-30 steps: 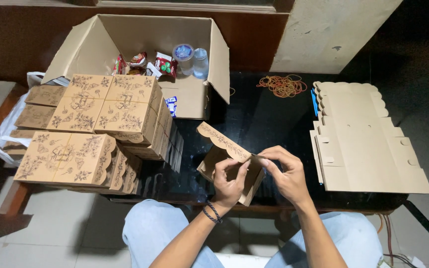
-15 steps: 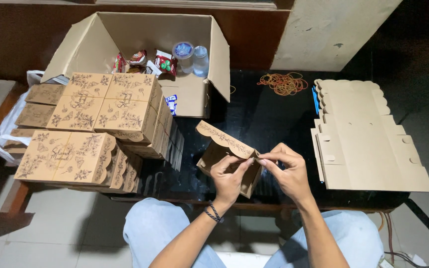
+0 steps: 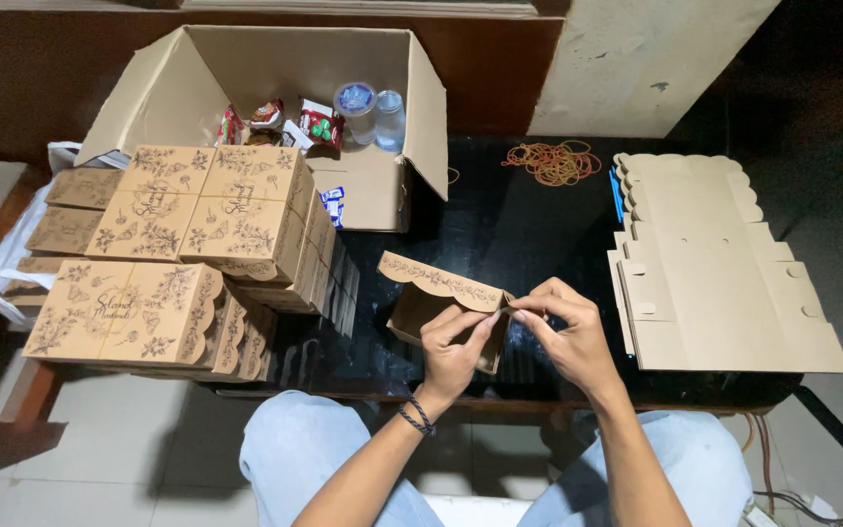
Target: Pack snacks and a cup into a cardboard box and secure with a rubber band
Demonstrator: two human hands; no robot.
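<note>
A small brown cardboard box (image 3: 428, 298) with a scalloped, flower-printed lid stands half folded on the black table (image 3: 519, 224) in front of me. My left hand (image 3: 453, 348) grips its near right wall from below. My right hand (image 3: 568, 332) pinches the box's right corner flap with thumb and fingers. Both hands touch at that corner. A dark bead bracelet circles my left wrist.
Stacks of finished printed boxes (image 3: 187, 234) fill the left side. A large open carton (image 3: 275, 107) with snack packets and water cups sits behind them. Flat unfolded box blanks (image 3: 714, 273) lie at the right, rubber bands (image 3: 553, 161) at the back.
The box and both hands have stayed in nearly the same place; my fingers have shifted slightly at the box's right corner, pressing the flap in.
</note>
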